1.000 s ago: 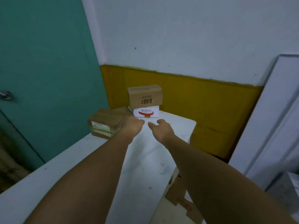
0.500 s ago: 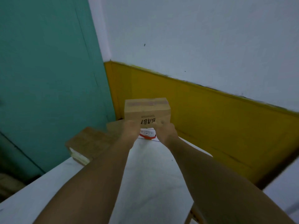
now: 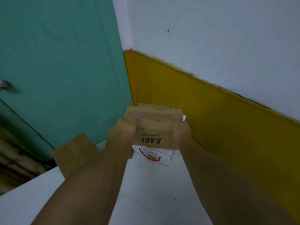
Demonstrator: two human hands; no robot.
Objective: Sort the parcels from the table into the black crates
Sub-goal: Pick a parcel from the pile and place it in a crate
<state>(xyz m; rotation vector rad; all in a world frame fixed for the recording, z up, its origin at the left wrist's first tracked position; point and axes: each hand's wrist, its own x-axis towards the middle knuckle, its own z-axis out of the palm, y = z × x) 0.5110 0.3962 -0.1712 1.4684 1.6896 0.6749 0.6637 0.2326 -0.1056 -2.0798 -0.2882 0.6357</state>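
- Flat brown parcel: is being left lying at the table's left edge, beside the left forearm.
- Left hand: is being kept curled round the left end of the brown box.
- Brown box, printed "BABI": is being held over a white box at the table's far end.
- Right hand: is being kept curled round the box's right end.

Storeroom: parcels on table, bare walls.

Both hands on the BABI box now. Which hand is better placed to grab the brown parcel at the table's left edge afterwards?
Left, probably. The left hand grips the BABI box on the side nearer the brown parcel; the right hand would have to cross over.
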